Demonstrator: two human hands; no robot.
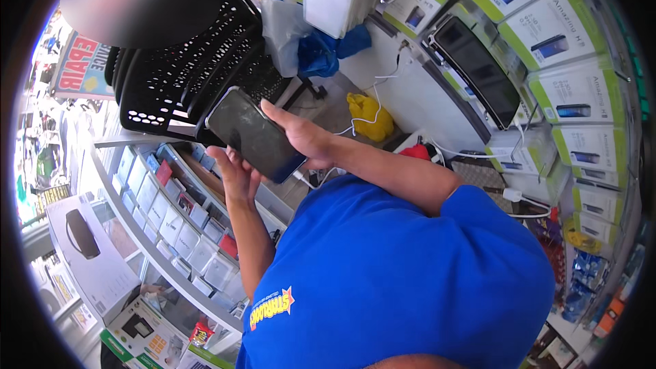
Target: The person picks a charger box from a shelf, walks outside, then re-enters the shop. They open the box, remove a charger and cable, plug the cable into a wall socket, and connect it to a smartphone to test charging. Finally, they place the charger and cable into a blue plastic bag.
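Observation:
A dark-screened smartphone [249,133] lies tilted between my two hands, with a white cable plugged into its lower end. My right hand [307,138] grips it along the right edge, thumb over the front and the other fingers mostly hidden behind. At its lower left edge is my left hand [238,176], fingertips against the phone and thumb sticking out to the side. Whether the left fingers reach far underneath is hidden. The white charging cable [298,174] runs from the phone toward my blue shirt.
Stacked black perforated chairs [198,61] stand just beyond the phone. On the left is a glass display case [167,212] of small boxes. A black tablet-like device [478,72] leans by hanging screen-protector packs [550,31] at right. A yellow plastic bag [370,116] sits below. A person is at the upper left.

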